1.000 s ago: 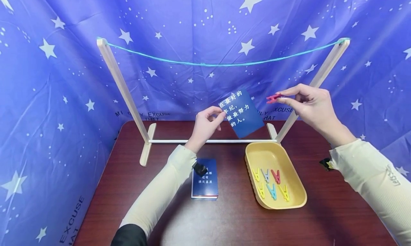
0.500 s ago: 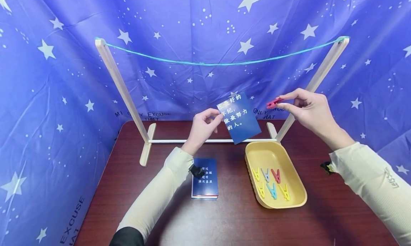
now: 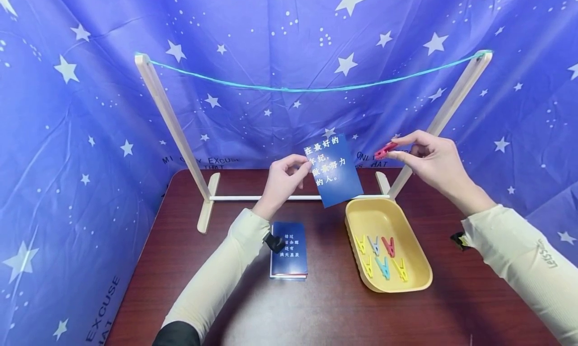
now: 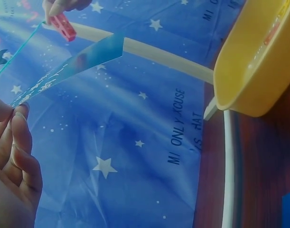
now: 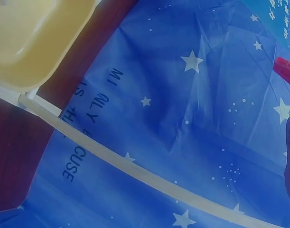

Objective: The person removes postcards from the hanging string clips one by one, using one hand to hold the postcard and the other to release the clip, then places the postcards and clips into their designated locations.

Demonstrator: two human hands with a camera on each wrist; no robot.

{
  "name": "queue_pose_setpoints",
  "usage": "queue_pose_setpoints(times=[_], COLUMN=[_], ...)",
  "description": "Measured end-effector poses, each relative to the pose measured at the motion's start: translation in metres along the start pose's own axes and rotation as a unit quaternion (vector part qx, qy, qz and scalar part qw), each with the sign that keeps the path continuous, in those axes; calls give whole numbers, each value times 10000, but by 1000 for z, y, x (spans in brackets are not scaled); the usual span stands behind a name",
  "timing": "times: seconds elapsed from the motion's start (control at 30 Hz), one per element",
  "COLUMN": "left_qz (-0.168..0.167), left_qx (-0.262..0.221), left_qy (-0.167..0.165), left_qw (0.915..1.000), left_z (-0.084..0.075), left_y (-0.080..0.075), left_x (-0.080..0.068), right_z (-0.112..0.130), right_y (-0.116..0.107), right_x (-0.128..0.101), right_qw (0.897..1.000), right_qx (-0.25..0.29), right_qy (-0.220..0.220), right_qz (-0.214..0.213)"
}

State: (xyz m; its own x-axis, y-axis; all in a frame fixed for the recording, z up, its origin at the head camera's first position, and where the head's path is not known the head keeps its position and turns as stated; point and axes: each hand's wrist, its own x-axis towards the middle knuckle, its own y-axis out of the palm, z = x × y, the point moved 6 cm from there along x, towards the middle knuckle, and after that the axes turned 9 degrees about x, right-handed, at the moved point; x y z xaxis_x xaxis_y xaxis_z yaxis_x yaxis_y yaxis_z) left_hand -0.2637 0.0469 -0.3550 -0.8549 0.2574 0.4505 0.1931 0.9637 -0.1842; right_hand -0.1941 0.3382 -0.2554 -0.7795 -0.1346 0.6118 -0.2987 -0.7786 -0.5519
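Left hand pinches blue card upright; right hand pinches red peg just right of it, string above.

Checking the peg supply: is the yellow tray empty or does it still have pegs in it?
Not empty. The yellow tray holds six small pegs: three yellow, two blue, one red, lying loose on its floor.

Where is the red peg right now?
In the head view the red peg is pinched in the right hand, in the air just right of the blue card, above the yellow tray.
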Motion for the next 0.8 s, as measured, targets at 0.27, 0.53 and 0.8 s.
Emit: queue_pose_setpoints(times=[0.27,0.53,0.8], left_qz=[95,225,492], left_qx=[-40,-227,-359], left_qy=[-42,-223,-346], left_qw=[9999,9992,9975], left_z=[0,3,4], left_y=[-1,-3,-7], left_x=[-3,-4,-8], right_z=[-6,-13,-16], right_y=[7,14,20], right_x=[-4,-7,-13], right_qw=[9996,9986,9973], right_qx=[142,130,105], right_qy=[207,423,632], right_qz=[154,280,372])
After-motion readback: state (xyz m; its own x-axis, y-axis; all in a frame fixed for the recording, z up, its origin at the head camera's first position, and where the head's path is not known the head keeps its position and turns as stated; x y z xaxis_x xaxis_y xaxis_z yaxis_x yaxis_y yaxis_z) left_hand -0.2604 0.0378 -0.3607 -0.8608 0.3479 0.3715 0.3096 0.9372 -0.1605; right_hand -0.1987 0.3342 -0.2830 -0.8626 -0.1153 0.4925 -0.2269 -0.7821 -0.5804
